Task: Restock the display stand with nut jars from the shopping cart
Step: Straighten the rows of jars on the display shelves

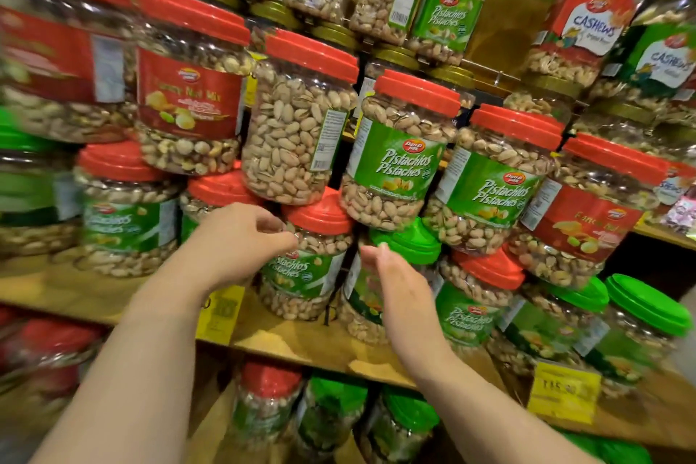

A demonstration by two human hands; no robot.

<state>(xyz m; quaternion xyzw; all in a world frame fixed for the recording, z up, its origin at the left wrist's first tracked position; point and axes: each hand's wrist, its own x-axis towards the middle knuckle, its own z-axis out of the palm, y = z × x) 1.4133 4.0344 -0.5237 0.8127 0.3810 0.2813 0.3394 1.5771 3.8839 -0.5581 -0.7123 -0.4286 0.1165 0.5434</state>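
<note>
The wooden display stand (309, 341) fills my view, its shelves stacked with nut jars. At the front edge of the middle shelf stands a red-lidded pistachio jar (307, 267), with a green-lidded jar (376, 290) just beside it on the right. My left hand (241, 241) reaches to the red-lidded jar's left side, fingers loosely curled, gripping nothing. My right hand (395, 282) is flat and open, fingers straight, in front of the green-lidded jar.

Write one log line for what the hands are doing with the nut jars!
left hand: loosely curled beside red-lid pistachio jar | right hand: open, flat by green-lid jar | holding: nothing
</note>
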